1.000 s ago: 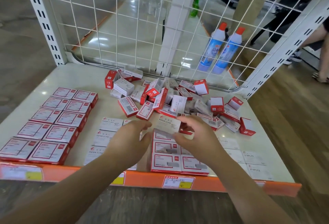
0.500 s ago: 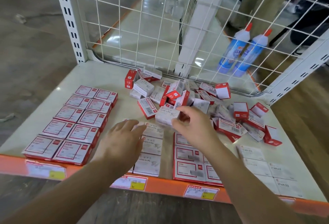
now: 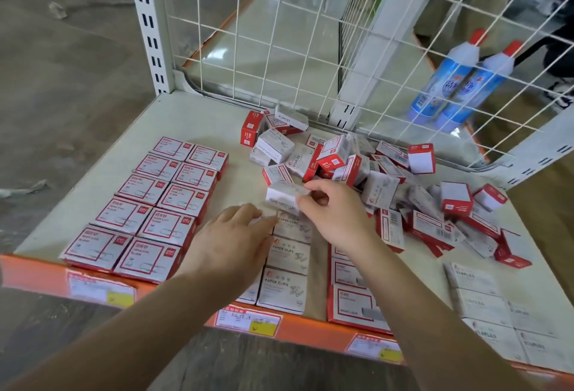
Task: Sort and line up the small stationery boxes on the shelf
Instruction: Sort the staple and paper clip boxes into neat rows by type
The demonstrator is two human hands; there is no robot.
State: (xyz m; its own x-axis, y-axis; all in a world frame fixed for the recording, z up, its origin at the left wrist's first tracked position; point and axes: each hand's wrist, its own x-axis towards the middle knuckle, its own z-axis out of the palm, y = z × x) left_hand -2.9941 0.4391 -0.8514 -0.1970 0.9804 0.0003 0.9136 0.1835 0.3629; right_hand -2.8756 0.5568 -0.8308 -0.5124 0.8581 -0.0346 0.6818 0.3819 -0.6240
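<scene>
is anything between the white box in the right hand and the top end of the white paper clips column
Nothing visible: the small white cardboard paper clips box pinched by the right hand hangs just above the column's far end.
</scene>
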